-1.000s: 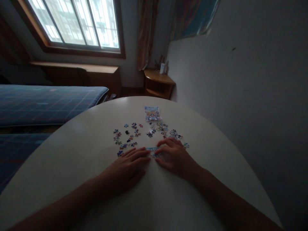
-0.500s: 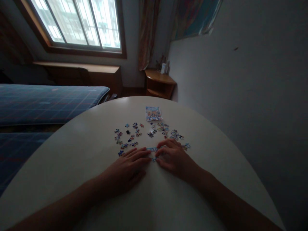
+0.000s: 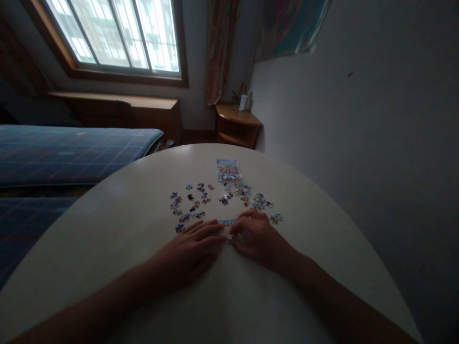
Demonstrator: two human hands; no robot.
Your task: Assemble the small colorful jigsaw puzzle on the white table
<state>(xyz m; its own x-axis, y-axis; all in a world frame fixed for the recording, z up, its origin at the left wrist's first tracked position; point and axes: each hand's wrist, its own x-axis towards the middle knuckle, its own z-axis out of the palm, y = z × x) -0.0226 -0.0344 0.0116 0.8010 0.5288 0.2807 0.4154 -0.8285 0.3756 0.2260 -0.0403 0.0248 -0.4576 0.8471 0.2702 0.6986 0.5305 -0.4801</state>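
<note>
Head view shows our left hand (image 3: 197,239) lying flat, perhaps to steady the strip (image 3: 228,222) on the table (image 3: 322,248), while our right hand (image 3: 256,241) seems to pinch a piece (image 3: 228,241) nearer us.

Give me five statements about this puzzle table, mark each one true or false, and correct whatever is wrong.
1. The left hand lies palm down on the table. True.
2. The right hand is far from every puzzle piece. False: its thumb and fingers are right by a small piece.
3. The picture sheet lies nearer the person than the hands do. False: it lies beyond the loose pieces.
4. A light-blue strip shows between the two hands. True.
5. The table's far edge is straight. False: it curves.
</note>
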